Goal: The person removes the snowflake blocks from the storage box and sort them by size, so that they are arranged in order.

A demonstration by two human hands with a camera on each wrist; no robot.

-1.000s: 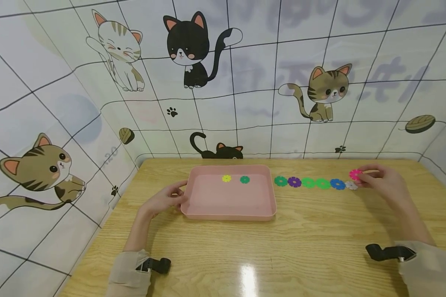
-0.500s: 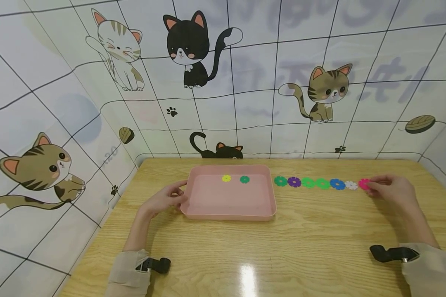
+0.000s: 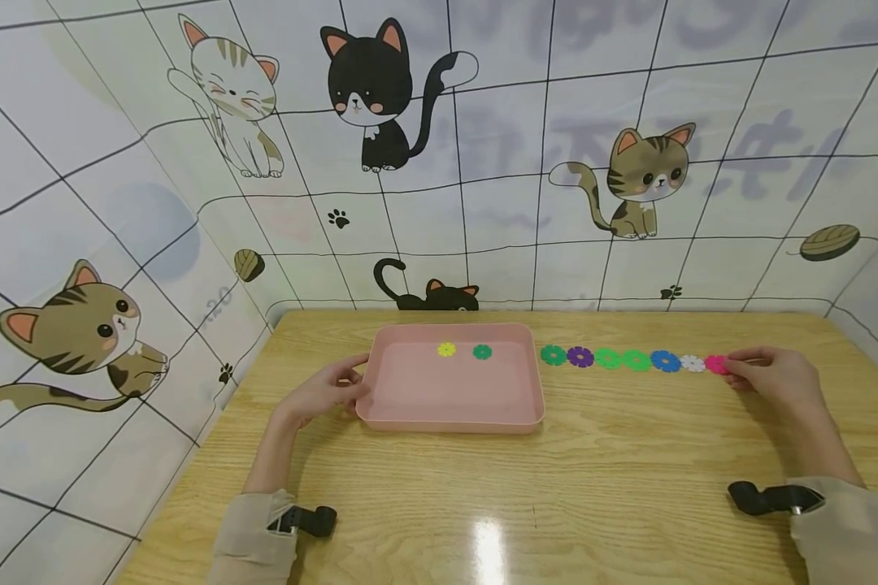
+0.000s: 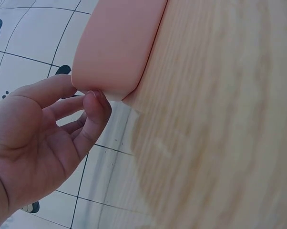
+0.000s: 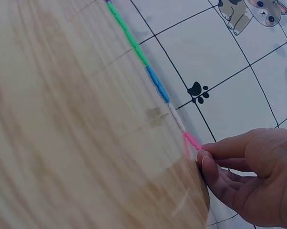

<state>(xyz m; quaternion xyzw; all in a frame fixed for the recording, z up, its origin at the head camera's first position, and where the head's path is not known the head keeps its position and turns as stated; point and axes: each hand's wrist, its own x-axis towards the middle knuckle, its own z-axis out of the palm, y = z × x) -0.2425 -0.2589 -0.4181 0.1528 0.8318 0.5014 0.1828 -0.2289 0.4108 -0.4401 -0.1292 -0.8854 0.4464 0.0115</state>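
Observation:
My right hand (image 3: 779, 378) pinches a pink flower-shaped plastic disc (image 3: 715, 363) between thumb and fingers at the right end of a row of discs. In the right wrist view the pink disc (image 5: 193, 140) is tilted, its far edge close to the white disc (image 5: 176, 118). Leftward from the white one, the row runs through a blue disc (image 3: 665, 361), two light green discs (image 3: 622, 359), a purple disc (image 3: 580, 357) and a dark green disc (image 3: 554, 355). My left hand (image 3: 323, 392) touches the left end of the pink tray (image 3: 449, 390) with loosely bent fingers.
A yellow disc (image 3: 447, 349) and another dark green disc (image 3: 482, 352) lie in the tray near its far wall. The wooden table (image 3: 629, 471) ends at a wall covering (image 3: 497, 203) printed with cats, behind and to the left.
My right hand has carried the pink disc rightward and down, from above the white disc to the row's right end. The left hand and the tray have stayed put.

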